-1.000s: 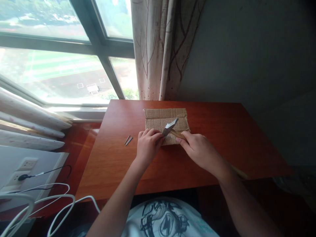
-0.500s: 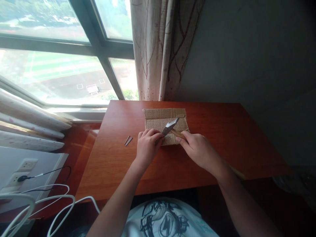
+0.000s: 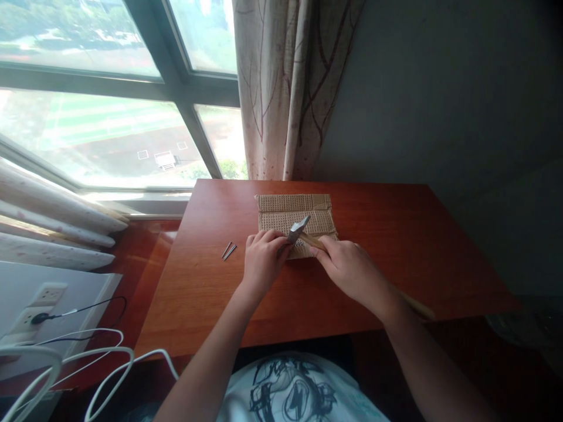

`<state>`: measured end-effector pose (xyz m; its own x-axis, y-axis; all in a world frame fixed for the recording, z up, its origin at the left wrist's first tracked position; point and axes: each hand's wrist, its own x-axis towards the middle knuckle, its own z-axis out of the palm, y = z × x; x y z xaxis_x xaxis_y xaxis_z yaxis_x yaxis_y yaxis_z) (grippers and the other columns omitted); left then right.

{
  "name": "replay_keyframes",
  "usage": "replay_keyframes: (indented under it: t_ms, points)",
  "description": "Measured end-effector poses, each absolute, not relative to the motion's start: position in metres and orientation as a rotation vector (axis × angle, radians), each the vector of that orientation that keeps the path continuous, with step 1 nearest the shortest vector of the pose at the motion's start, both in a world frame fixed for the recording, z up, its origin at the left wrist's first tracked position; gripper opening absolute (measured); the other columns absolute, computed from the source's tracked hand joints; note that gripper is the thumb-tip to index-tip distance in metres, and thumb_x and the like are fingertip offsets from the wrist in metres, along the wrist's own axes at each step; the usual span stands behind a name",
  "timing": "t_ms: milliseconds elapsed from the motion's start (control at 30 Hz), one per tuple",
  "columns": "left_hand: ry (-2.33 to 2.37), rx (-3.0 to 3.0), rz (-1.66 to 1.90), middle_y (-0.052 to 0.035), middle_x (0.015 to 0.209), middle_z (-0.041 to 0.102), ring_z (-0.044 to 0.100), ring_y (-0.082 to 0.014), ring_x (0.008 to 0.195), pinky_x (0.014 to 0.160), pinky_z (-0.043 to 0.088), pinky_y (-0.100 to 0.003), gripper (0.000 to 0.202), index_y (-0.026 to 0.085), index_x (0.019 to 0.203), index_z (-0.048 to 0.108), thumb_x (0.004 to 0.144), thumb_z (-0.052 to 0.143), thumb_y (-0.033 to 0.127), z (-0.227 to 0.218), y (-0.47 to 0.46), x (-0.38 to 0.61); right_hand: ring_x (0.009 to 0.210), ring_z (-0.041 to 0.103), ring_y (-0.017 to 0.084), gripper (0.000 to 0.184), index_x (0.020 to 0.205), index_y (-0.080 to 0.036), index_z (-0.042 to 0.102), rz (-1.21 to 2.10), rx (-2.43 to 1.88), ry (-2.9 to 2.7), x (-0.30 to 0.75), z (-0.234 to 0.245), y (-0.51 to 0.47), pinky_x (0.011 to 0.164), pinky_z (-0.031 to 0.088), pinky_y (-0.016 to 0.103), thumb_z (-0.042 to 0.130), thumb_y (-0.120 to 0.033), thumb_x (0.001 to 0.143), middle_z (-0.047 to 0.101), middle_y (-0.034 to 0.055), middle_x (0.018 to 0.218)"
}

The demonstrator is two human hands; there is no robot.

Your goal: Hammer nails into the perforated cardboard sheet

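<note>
My right hand (image 3: 349,271) grips the wooden handle of a hammer (image 3: 299,230) close to its metal head, which hangs low over a perforated piece of cardboard (image 3: 294,214). The handle's far end sticks out behind my wrist. My left hand (image 3: 263,260) is pinched at the cardboard's near left corner, right beside the hammer head; what its fingertips hold is hidden. Two loose nails (image 3: 228,250) lie on the red-brown wooden table (image 3: 396,246) to the left of that hand.
A patterned curtain (image 3: 285,88) hangs at the table's far edge beside a large window (image 3: 101,111). At lower left sit a white power strip (image 3: 39,302) and white cables (image 3: 88,357). A grey wall stands behind the table.
The hammer head has dropped slightly and shifted left toward my left fingertips. My right hand moved a little left with it. The left hand and nails have stayed put.
</note>
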<state>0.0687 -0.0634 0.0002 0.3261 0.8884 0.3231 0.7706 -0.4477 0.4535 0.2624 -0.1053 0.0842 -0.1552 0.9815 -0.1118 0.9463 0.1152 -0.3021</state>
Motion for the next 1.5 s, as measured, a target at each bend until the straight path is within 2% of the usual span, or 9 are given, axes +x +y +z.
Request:
replay_keyframes:
  t_ms: [467, 833, 1033, 1500]
  points:
    - [1.437, 2.371, 0.759, -0.0016, 0.109, 0.072, 0.061, -0.0212, 0.101, 0.084, 0.038, -0.038, 0.012, 0.028, 0.096, 0.071, 0.093, 0.061, 0.032, 0.006, -0.065, 0.064, 0.07, 0.065, 0.019, 0.028, 0.083, -0.023, 0.053, 0.511, -1.927, -2.172, 0.266, 0.079, -0.109, 0.059, 0.03, 0.028, 0.042, -0.041, 0.101, 0.069, 0.0026, 0.075]
    - [1.415, 2.308, 0.805, -0.0017, 0.107, 0.072, 0.062, -0.0214, 0.1, 0.087, 0.039, -0.038, 0.006, 0.026, 0.093, 0.068, 0.089, 0.065, 0.029, 0.003, -0.065, 0.063, 0.069, 0.064, 0.018, 0.029, 0.083, -0.022, 0.055, 0.536, -1.898, -2.149, 0.265, 0.071, -0.107, 0.06, 0.032, 0.027, 0.042, -0.04, 0.101, 0.069, 0.0027, 0.075]
    - [1.469, 2.269, 0.778, -0.0016, 0.098, 0.071, 0.061, -0.0229, 0.097, 0.084, 0.039, -0.037, 0.014, 0.024, 0.094, 0.06, 0.085, 0.07, 0.028, 0.003, -0.065, 0.064, 0.067, 0.064, 0.018, 0.03, 0.082, -0.022, 0.054, 0.553, -1.908, -2.151, 0.265, 0.068, -0.107, 0.06, 0.032, 0.027, 0.042, -0.041, 0.101, 0.068, 0.0025, 0.073]
    - [1.466, 2.282, 0.774, -0.0006, 0.097, 0.071, 0.061, -0.0222, 0.096, 0.084, 0.038, -0.036, 0.015, 0.024, 0.094, 0.06, 0.085, 0.07, 0.029, 0.003, -0.065, 0.064, 0.066, 0.061, 0.018, 0.029, 0.08, -0.022, 0.05, 0.558, -1.873, -2.112, 0.267, 0.067, -0.109, 0.062, 0.033, 0.028, 0.042, -0.041, 0.101, 0.065, 0.0016, 0.071]
